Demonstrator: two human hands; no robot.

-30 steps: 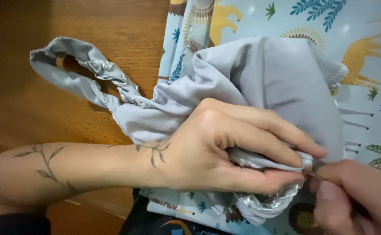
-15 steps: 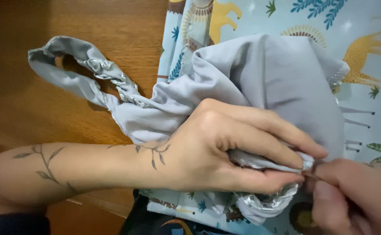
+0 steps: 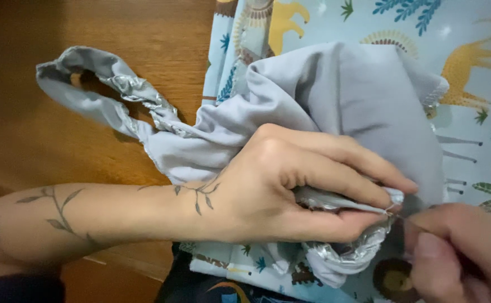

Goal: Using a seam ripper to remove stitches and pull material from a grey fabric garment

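My left hand [image 3: 290, 188] lies across a crumpled grey cloth garment [image 3: 346, 106] and pinches its gathered, shiny hem between thumb and fingers near the right. My right hand [image 3: 459, 252] is at the lower right corner with fingers closed, pinching something very thin at the pinched hem; it looks like a needle or thread but is too small to tell. A looped strap of the grey cloth [image 3: 97, 90] trails to the left over the wood.
Under the garment lies a pale blue sheet printed with yellow animals and leaves [image 3: 481, 45]. A brown wooden tabletop [image 3: 49, 157] fills the left side. Dark fabric [image 3: 200, 289] shows at the bottom edge.
Almost nothing differs; my right hand has shifted very slightly at the pinched hem, and my left hand holds the same grip.
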